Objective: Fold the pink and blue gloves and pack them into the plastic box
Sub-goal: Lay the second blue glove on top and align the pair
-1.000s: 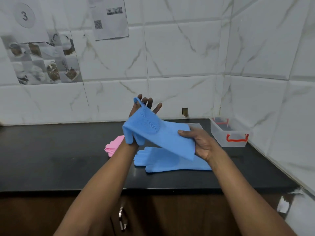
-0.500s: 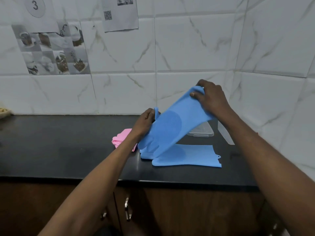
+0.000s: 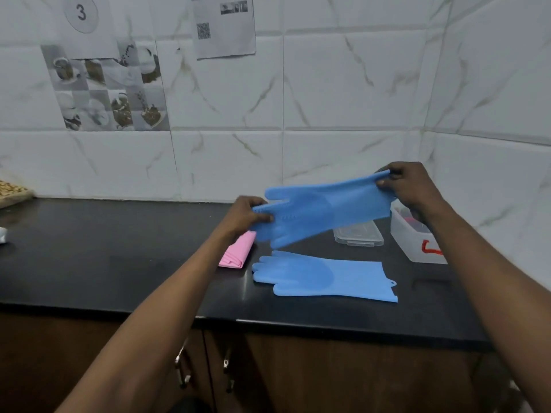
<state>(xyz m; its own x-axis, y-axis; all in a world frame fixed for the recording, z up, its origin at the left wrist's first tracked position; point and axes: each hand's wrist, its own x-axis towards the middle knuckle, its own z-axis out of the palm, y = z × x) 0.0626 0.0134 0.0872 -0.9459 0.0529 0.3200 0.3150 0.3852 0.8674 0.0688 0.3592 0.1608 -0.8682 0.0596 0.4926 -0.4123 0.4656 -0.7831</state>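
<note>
1 blue glove [image 3: 322,214] is being held stretched above the surface [image 3: 119,248], its finger end being pinched by the left hand [image 3: 247,216] and its cuff by the right hand [image 3: 408,186]. The second blue glove [image 3: 325,277] is lying flat below; the pink gloves [image 3: 237,253], seemingly folded, are resting beside it. Folding is being started; next the ends need bringing together before the plastic box [image 3: 417,239] is reached.

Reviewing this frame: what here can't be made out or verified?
- Plastic box contents: head view, hidden by the right hand and forearm.
- Pink gloves: partly behind the left hand; count unclear.
- Held blue glove: cuff covered by fingers.
- Wall sheet print: too small.
- Left-edge object: cut off.
</note>
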